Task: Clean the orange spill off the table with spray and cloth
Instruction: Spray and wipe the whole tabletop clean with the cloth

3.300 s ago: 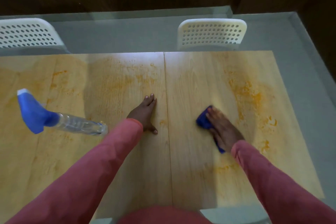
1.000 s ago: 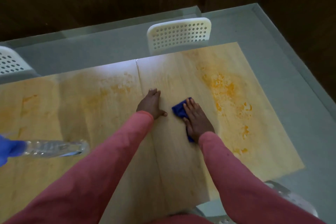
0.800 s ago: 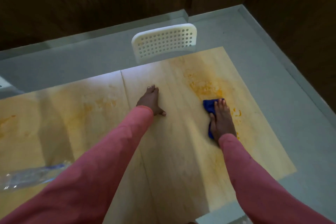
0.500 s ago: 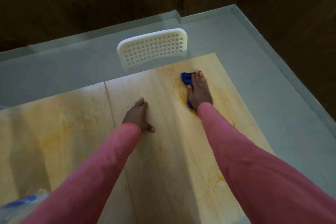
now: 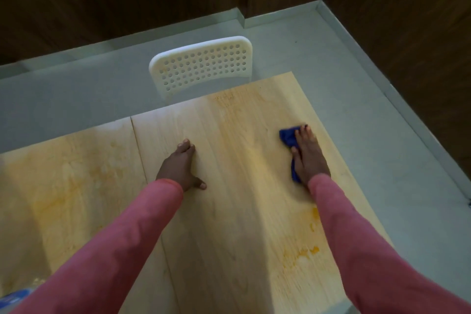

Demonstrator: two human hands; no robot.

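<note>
Wiping is in progress. The right hand point(image 5: 309, 154) lies flat, fingers straight, pressing the blue cloth point(image 5: 288, 137) onto the counter point(image 5: 229, 224) near its far right edge. The cloth shows only ahead of and to the left of the hand; the rest is hidden beneath it. The left hand point(image 5: 182, 167) also lies flat with fingers straight and together, thumb spread, palm down on bare wood just right of the seam point(image 5: 139, 150) between the two counter panels. It holds nothing and appears to serve as a brace.

Progress, as judged: partly done. The band between the two hands looks mostly free of residue. Remaining work:
- orange spots point(image 5: 305, 252) on the near right, beside the right sleeve;
- a faint orange film point(image 5: 229, 99) by the far edge;
- a broad pale orange haze point(image 5: 63, 191) across the left panel.

The spray bottle point(image 5: 15, 299) is visible only as a blurred blue-and-clear shape at the lower left corner, partly behind the left sleeve.

Edges and room: the cloth works near the right edge, so outward strokes risk pushing residue onto the floor point(image 5: 382, 135). A white chair point(image 5: 201, 66) stands against the far edge. The counter surface carries nothing else in view, so long strokes toward the near right spots are unobstructed.
</note>
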